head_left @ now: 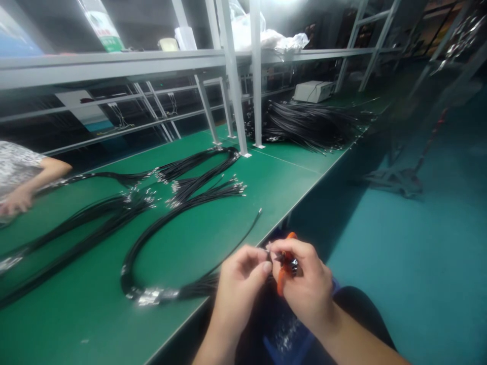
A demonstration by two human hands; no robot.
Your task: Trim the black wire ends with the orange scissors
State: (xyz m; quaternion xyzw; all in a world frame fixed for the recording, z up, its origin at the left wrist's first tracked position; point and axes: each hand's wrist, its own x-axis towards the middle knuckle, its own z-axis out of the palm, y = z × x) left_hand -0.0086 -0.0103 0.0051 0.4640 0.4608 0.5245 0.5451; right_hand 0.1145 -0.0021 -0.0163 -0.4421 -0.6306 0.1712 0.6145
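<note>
My left hand (240, 284) is closed in a pinch on the end of a thin black cable, just past the table's front edge. The cable belongs to a black cable bundle (134, 253) that curves over the green table and is wrapped with shiny tape near my wrist. In my right hand (312, 286) are small orange-handled cutting pliers (281, 280), their jaws pointing toward the left fingertips. Both hands nearly touch. My fingers hide most of the held cable end. One loose cable (243, 237) sticks up from the bundle beside my left hand.
More black cable bundles (81, 223) with metal-tipped ends lie on the green table (281, 182). Another person's hand (19, 200) rests at the far left. White posts (232, 86) carry a shelf (152, 63). A big cable pile (312, 124) and a pale box (312, 92) stand farther back.
</note>
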